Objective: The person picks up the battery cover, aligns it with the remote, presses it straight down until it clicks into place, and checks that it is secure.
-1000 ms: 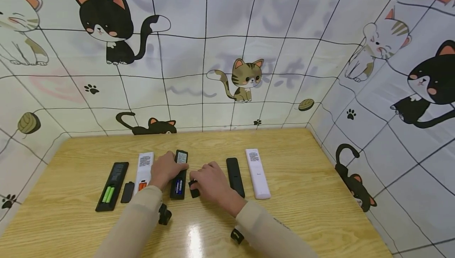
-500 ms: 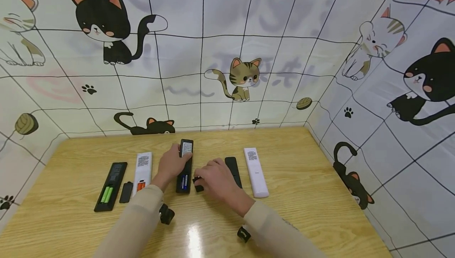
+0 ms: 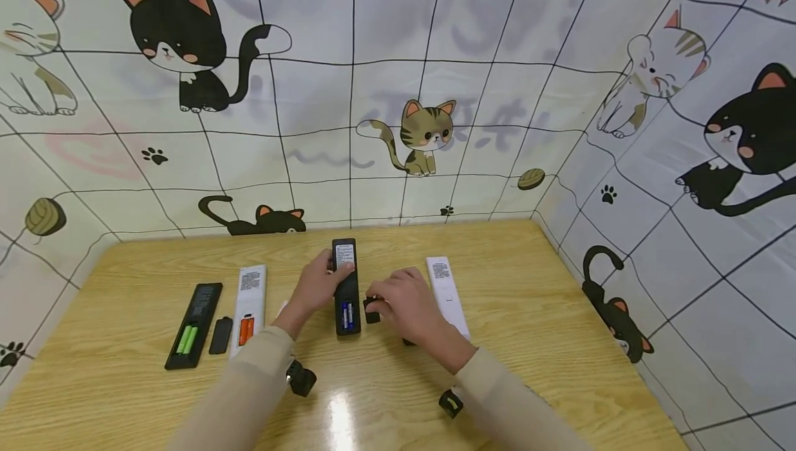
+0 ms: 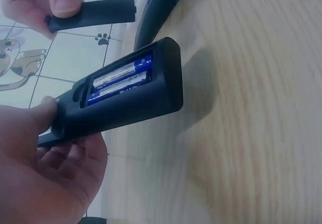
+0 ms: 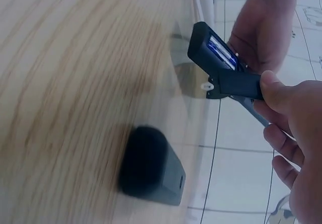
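– Since a second ago the dark remote (image 3: 346, 285) has come rightward in the left hand (image 3: 314, 289), and the cover (image 3: 372, 311) has shifted right too

– How are the fingers set?

– Left thumb on its back, other fingers curled underneath; right hand (image 3: 404, 299) pinches the cover between thumb and fingers

– Why hold it by the label end?

– Probably to leave the compartment exposed; both blue batteries (image 4: 121, 78) sit in view, side by side. Its shadow suggests it is raised off the table (image 3: 373, 409)

– And room around it?

– The cover is just beside it, apart; bare wood shows nearer the person, between the sleeves (image 3: 236, 396). Rightward is tighter: another black remote (image 5: 171, 183) lies below the right hand, mostly hidden from the head view, with a white remote (image 3: 443, 285) beyond
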`<state>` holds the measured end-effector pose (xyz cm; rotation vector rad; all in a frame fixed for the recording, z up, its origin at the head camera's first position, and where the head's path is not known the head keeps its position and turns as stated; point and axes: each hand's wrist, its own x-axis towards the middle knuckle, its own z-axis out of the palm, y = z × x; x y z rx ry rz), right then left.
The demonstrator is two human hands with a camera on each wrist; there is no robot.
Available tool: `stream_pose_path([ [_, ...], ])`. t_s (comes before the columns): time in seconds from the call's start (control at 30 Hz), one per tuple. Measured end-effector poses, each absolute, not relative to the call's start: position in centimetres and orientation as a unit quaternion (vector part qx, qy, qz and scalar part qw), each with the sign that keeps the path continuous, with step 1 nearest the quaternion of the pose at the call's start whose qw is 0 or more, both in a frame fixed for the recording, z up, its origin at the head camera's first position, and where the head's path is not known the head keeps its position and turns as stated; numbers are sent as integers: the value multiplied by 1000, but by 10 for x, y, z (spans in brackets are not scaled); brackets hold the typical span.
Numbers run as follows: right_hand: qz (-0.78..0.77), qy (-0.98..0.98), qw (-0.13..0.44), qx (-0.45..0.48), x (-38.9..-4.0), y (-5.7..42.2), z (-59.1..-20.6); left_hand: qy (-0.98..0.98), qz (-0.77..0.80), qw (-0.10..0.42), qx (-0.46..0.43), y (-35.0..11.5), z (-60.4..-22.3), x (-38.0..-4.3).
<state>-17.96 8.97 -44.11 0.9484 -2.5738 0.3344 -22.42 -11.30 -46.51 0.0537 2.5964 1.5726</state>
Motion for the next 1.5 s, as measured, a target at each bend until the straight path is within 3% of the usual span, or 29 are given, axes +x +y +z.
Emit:
stream_pose_path([
  [0.47,132,-926,165,313,-185,105,-448,829,557,49,24,-89,-472,-219],
  [0.7,146,-923,159,318,-183,104,-451,806,586,79,33,-91,-473,-219],
  [1.3,143,-922,137,332,-180,89,-458,810,576,71,82,-95,-467,-213],
  [1.5,146,-915,155,342,-182,87,-460,807,580,84,78,-95,-475,-218],
])
